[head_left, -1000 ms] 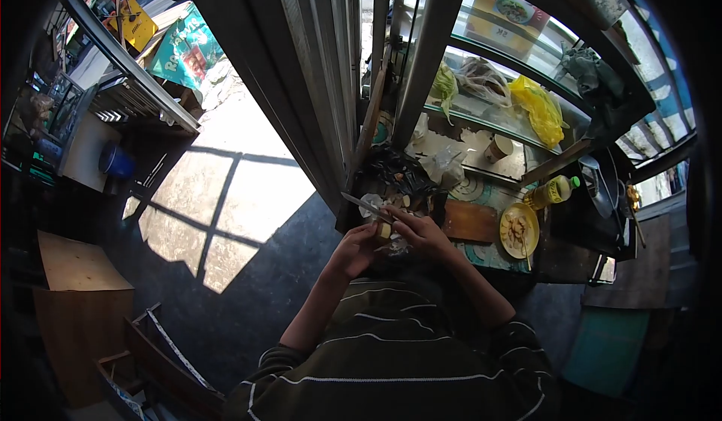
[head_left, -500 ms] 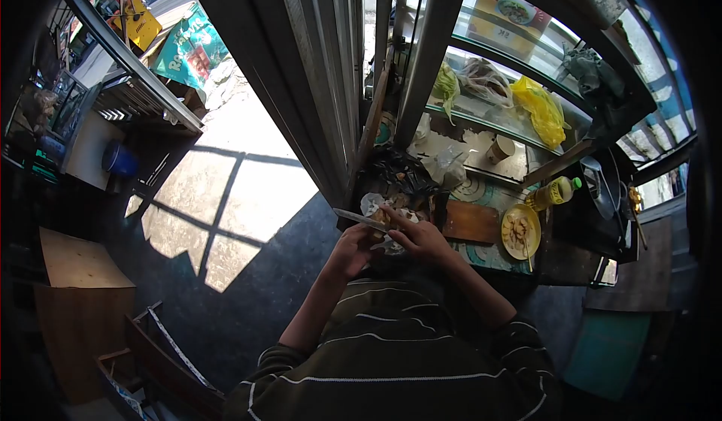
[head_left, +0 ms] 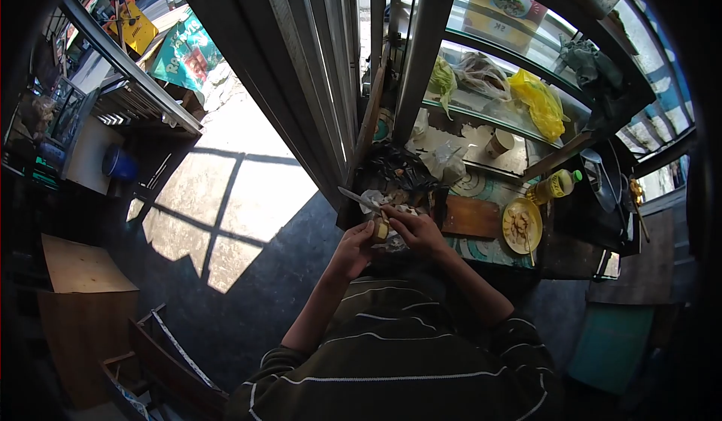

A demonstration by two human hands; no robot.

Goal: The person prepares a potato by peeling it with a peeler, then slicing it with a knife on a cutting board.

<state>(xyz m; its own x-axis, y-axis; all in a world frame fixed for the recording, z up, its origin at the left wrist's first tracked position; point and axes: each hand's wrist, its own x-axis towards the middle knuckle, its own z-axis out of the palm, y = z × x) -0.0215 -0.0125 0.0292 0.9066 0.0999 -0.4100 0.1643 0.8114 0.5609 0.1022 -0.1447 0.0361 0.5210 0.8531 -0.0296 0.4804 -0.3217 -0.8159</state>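
My left hand [head_left: 353, 248] is closed round a potato [head_left: 382, 231], brown-skinned with a pale yellow cut face. In my right hand [head_left: 420, 234] is a knife [head_left: 359, 199], its blade pointing up and to the left. The fingers of that hand sit against the potato's upper right side. Both hands are in front of my body, over a pile of peelings and scraps. Just beyond them lies a black plastic bag [head_left: 395, 169], with a clear plastic bag [head_left: 445, 164] beside it.
A wooden board [head_left: 471, 219] lies right of my hands, beside a yellow plate [head_left: 513, 239] with food remains. An oil bottle [head_left: 549, 188] and a paper cup [head_left: 500, 143] stand farther back. The glass case holds cabbage [head_left: 442, 83] and a yellow bag [head_left: 538, 105]. A dark post [head_left: 278, 83] rises to the left.
The knife has turned from lying nearly level across the potato to angling up and left. The potato's pale cut face now shows between my hands.
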